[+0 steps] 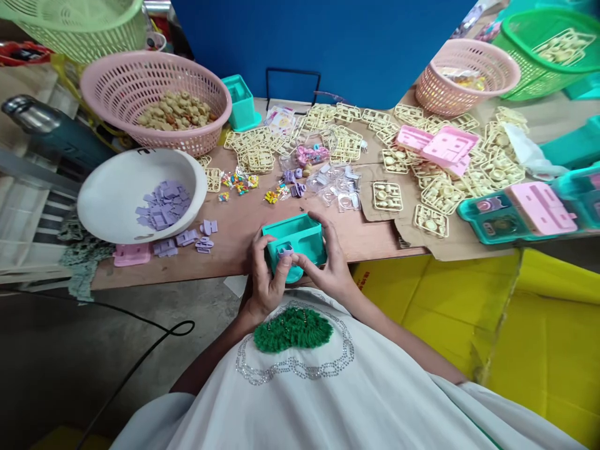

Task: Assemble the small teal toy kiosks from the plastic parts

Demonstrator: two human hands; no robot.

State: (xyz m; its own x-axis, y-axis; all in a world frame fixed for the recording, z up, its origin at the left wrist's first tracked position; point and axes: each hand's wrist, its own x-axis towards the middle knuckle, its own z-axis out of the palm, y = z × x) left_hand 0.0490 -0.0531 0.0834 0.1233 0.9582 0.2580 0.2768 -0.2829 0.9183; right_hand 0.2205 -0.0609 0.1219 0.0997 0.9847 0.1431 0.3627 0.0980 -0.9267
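Note:
My left hand (268,278) and my right hand (330,259) are closed around a teal plastic box (304,226) at the table's front edge, just in front of my body. Its open top faces away from me and up. Both thumbs meet at a small purple plastic piece (284,250) against the near wall of the box. The thumbs partly cover that piece, so I cannot tell how firmly it sits there. Beyond the box lie more purple pieces (297,189) and small bags of colourful bits (276,194).
A white bowl (94,197) of purple parts and a pink basket (140,62) of beige pieces stand left. Cream part frames (388,196) cover the cardboard at right, near pink trays (450,149) and a teal case (492,234). A blue panel (300,44) rises behind.

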